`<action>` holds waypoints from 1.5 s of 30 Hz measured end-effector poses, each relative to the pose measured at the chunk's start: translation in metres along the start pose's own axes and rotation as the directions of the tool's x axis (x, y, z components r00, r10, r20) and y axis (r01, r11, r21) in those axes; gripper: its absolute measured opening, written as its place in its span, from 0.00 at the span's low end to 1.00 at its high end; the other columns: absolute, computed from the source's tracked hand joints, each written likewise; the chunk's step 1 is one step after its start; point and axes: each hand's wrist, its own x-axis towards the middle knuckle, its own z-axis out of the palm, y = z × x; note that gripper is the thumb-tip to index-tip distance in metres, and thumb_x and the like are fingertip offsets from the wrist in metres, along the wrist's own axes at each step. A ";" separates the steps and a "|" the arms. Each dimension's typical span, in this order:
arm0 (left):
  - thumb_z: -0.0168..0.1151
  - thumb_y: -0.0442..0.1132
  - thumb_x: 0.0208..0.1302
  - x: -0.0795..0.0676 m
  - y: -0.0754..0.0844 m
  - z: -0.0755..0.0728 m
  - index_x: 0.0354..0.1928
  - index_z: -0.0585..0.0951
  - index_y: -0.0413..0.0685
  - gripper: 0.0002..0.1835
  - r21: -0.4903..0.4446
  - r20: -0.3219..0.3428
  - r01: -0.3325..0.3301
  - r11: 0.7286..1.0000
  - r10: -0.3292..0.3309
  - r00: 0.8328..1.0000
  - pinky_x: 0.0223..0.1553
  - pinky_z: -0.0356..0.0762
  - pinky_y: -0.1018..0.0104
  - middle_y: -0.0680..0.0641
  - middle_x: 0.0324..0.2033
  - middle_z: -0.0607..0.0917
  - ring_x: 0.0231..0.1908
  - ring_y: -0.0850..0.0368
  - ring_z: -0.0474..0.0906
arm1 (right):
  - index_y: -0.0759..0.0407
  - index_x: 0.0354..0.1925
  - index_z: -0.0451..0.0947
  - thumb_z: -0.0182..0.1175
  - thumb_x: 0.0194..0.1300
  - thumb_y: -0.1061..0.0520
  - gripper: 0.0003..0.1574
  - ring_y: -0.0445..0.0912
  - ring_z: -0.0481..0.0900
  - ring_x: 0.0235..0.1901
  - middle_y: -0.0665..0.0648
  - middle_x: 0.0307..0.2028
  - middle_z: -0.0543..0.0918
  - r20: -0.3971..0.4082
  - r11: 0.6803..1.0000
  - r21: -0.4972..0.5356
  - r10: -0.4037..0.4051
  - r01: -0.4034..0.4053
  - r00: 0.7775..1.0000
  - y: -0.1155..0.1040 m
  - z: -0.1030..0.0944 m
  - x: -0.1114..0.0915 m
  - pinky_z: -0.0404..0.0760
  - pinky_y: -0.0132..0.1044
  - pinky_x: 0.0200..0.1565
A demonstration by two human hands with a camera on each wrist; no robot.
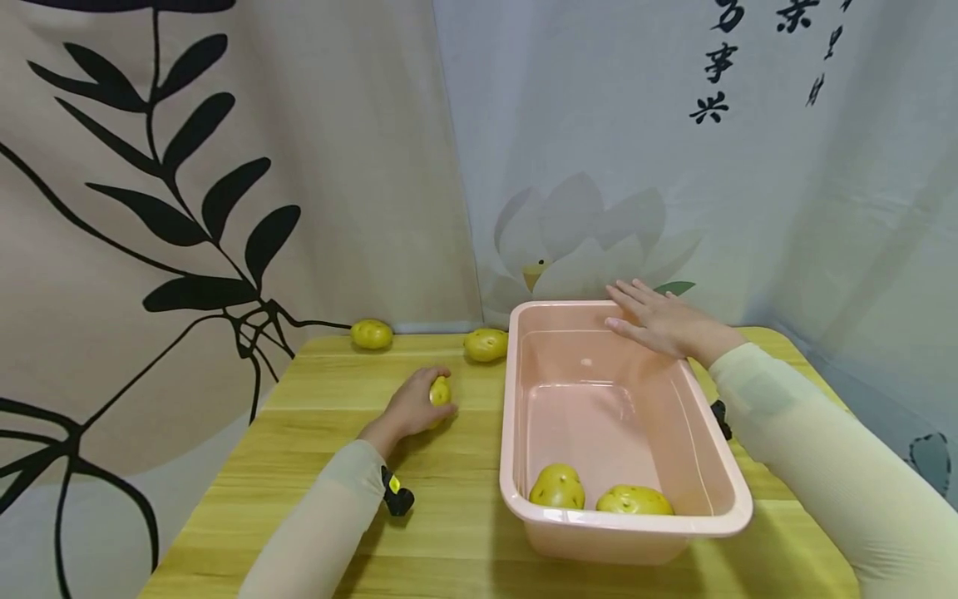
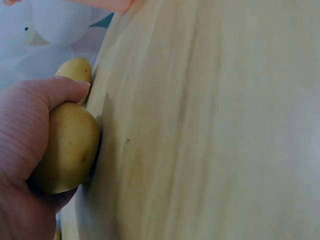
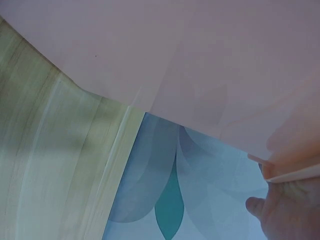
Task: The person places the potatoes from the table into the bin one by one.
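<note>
My left hand (image 1: pixel 410 405) grips a yellow potato (image 1: pixel 440 391) between thumb and fingers, just over the wooden table left of the basin. In the left wrist view, the thumb lies over the upper end of that potato (image 2: pixel 70 150), and the palm hides its near side. My right hand (image 1: pixel 666 320) rests with fairly straight fingers on the far right corner of a pink plastic basin (image 1: pixel 511 416). In the right wrist view, the basin's outer wall (image 3: pixel 150 45) fills the top and hides part of the right hand (image 3: pixel 287 212).
Inside the basin's near end lie two potatoes, one on the left (image 1: pixel 557 487) and one on the right (image 1: pixel 634 500). Along the table's back edge sit another potato (image 1: pixel 372 334) and a potato beside the basin (image 1: pixel 486 344). A printed curtain (image 1: pixel 359 166) hangs behind the table (image 1: pixel 441 532).
</note>
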 end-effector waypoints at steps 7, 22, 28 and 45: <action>0.68 0.53 0.49 -0.014 0.004 0.000 0.60 0.69 0.56 0.34 -0.014 0.013 -0.032 0.999 0.032 0.999 0.55 0.64 0.55 0.50 0.57 0.69 0.56 0.53 0.65 | 0.44 0.71 0.36 0.30 0.63 0.26 0.46 0.53 0.34 0.68 0.52 0.71 0.38 -0.005 1.000 -0.004 -0.001 0.001 1.000 0.002 0.001 0.000 0.39 0.63 0.60; 0.70 0.53 0.47 -0.037 0.012 -0.012 0.64 0.66 0.54 0.41 0.044 0.093 -0.137 0.990 0.132 0.987 0.53 0.67 0.58 0.52 0.56 0.70 0.52 0.56 0.68 | 0.47 0.72 0.38 0.30 0.63 0.26 0.47 0.52 0.33 0.68 0.52 0.71 0.38 -0.008 1.000 -0.002 -0.007 0.007 1.000 0.004 0.002 0.003 0.39 0.63 0.60; 0.71 0.53 0.46 -0.039 0.019 -0.017 0.63 0.67 0.53 0.41 0.142 0.086 -0.163 0.976 0.152 0.985 0.53 0.66 0.56 0.51 0.55 0.71 0.54 0.54 0.67 | 0.46 0.72 0.37 0.29 0.63 0.26 0.47 0.53 0.33 0.68 0.52 0.71 0.38 -0.006 1.000 -0.002 -0.011 0.011 1.000 0.005 0.004 0.004 0.39 0.63 0.60; 0.67 0.60 0.47 -0.038 0.022 0.004 0.59 0.71 0.54 0.37 0.279 -0.056 -0.130 0.951 0.151 0.987 0.45 0.71 0.52 0.48 0.50 0.74 0.48 0.50 0.72 | 0.44 0.71 0.36 0.30 0.63 0.26 0.46 0.53 0.34 0.68 0.52 0.71 0.38 -0.011 1.000 0.003 -0.008 0.008 1.000 0.004 0.003 0.003 0.39 0.63 0.60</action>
